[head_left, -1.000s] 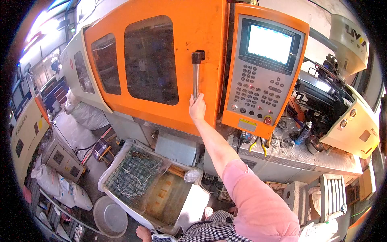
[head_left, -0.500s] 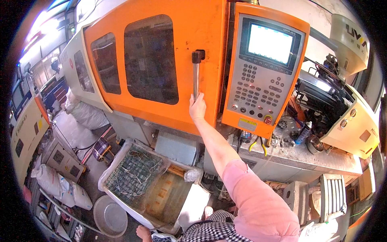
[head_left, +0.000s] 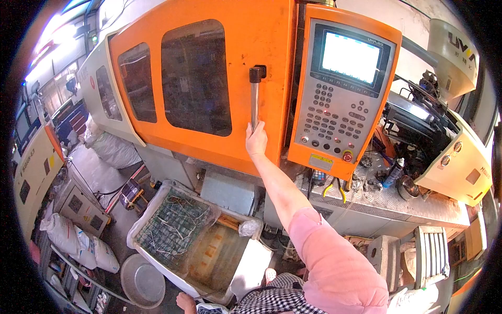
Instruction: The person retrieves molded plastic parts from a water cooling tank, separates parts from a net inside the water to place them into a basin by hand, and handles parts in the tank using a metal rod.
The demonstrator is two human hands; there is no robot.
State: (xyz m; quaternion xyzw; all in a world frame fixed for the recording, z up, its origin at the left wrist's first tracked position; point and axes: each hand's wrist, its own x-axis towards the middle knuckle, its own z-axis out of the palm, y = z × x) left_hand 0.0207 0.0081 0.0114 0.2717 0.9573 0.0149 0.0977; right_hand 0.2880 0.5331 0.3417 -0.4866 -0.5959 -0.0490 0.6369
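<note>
My right hand [head_left: 256, 139] is closed around the lower end of the upright metal door handle [head_left: 254, 102]. The handle is fixed to the orange sliding door [head_left: 198, 78] of a large machine, which has dark windows. My left hand [head_left: 186, 302] is low at the bottom edge, its fingers curled, partly cut off by the frame. A thin dark rod-like thing [head_left: 207, 295] sticks out beside it; what it is, I cannot make out. Close to this hand is a white-lined bin [head_left: 162, 264] holding a green mesh-like mass with pale strands.
Right of the door hangs a control panel [head_left: 334, 110] with a lit screen. Yellow-handled pliers [head_left: 334, 189] and a spray can [head_left: 393, 172] are on the metal ledge. A round basin [head_left: 143, 281], white sacks [head_left: 86, 246] and a grey stool-like block [head_left: 384, 256] stand around.
</note>
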